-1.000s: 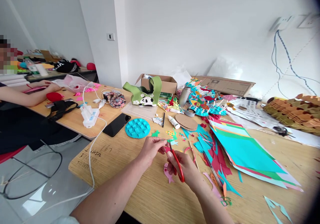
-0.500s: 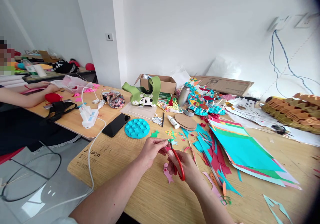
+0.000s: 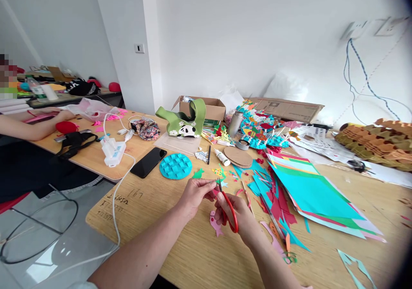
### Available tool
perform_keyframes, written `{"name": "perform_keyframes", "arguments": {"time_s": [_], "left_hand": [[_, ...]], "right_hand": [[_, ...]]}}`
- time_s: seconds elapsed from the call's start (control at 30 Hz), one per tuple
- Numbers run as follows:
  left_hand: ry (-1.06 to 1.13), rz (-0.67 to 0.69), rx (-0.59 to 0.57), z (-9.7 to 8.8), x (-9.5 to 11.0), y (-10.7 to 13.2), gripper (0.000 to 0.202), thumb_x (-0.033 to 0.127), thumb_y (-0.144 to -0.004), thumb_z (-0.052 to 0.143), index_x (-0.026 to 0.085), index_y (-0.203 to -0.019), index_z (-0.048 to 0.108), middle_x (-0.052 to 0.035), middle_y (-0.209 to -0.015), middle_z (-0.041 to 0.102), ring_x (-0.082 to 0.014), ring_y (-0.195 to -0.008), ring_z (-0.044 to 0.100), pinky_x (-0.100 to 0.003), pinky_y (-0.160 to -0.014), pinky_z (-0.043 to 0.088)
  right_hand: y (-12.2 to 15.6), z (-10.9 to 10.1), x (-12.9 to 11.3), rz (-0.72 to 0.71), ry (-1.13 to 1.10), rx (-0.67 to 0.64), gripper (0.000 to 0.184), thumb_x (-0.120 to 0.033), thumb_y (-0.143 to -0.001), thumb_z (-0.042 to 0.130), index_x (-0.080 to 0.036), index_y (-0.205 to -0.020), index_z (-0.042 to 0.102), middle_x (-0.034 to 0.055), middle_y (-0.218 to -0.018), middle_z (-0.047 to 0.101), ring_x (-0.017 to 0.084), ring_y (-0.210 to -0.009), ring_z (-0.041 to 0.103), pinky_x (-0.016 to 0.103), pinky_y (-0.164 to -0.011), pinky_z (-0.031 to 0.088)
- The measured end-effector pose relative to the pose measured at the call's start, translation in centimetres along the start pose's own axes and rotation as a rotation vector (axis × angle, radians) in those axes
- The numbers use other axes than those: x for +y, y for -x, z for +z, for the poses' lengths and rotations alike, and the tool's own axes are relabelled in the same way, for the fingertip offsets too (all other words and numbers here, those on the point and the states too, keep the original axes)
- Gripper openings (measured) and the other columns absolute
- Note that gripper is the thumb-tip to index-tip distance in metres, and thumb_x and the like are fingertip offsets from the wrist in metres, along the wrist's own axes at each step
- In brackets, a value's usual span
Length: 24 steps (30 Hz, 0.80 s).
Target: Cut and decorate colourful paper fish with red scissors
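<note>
My right hand (image 3: 241,216) is closed on red-handled scissors (image 3: 234,220), their blades pointing up and away from me. Opposite it, my left hand (image 3: 195,196) pinches a small piece of crimson paper (image 3: 216,191), mostly covered by the fingers, right beside the blades. Whether the blades touch the paper I cannot tell. Just below the hands lies a pink paper fish (image 3: 215,223) with dots. Beyond them are a green paper fish (image 3: 198,173) and a yellow dotted fish (image 3: 219,171). A blue woven paper disc (image 3: 175,166) sits further left.
Coloured paper sheets (image 3: 318,190) and scraps (image 3: 278,194) spread on the right. A black phone (image 3: 148,162), a power strip (image 3: 113,152) with its white cable, a glue bottle (image 3: 222,157), cardboard discs (image 3: 238,156) and a green panda bag (image 3: 183,121) stand around. Another person's arm (image 3: 28,127) rests at left.
The view has shifted very slightly. Both hands, the scissors and the crimson paper keep almost the same position.
</note>
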<state>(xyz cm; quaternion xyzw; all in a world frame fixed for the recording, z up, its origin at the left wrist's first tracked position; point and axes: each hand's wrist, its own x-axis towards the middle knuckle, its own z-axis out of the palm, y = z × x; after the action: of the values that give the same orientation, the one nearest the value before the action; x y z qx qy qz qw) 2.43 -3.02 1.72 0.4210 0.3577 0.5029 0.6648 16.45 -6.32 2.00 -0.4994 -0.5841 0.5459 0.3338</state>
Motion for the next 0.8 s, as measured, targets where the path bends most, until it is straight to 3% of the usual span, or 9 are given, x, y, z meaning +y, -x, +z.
{"name": "perform_keyframes", "arguments": {"time_s": [0.8], "left_hand": [[0.012, 0.007, 0.026, 0.25, 0.05, 0.11, 0.029, 0.038, -0.066, 0.073, 0.011, -0.074, 0.073, -0.0045, -0.062, 0.064, -0.0096, -0.054, 0.052, -0.023, -0.054, 0.041]], "right_hand": [[-0.16, 0.08, -0.11, 0.021, -0.015, 0.017, 0.053, -0.070, -0.075, 0.049, -0.017, -0.070, 0.051, -0.0012, -0.045, 0.056, 0.011, -0.038, 0.051, 0.021, -0.039, 0.034]]}}
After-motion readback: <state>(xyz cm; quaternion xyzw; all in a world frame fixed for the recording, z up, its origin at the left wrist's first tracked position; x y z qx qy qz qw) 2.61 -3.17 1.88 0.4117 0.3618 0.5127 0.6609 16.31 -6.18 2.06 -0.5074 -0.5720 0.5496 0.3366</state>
